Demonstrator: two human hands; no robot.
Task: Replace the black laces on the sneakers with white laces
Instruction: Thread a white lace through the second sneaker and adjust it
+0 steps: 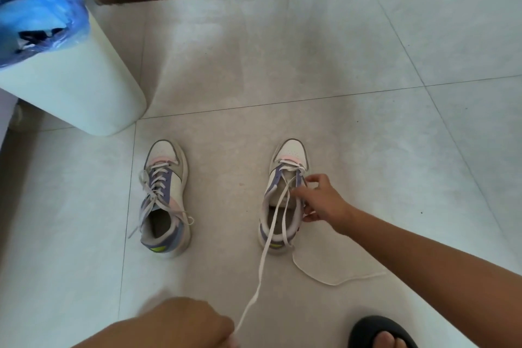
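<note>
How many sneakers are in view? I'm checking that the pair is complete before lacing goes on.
2. The left sneaker stands on the floor tiles near the white bin; the right sneaker stands apart to its right, under the right hand. No others show.

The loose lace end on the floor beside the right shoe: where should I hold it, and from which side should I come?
Pinch the loose lace end near its free tip, which points right, coming from above with the right hand. It lies flat and slack on the tiled floor, away from the right shoe, so nothing blocks it there. The left hand already grips the other, stretched end.
</note>
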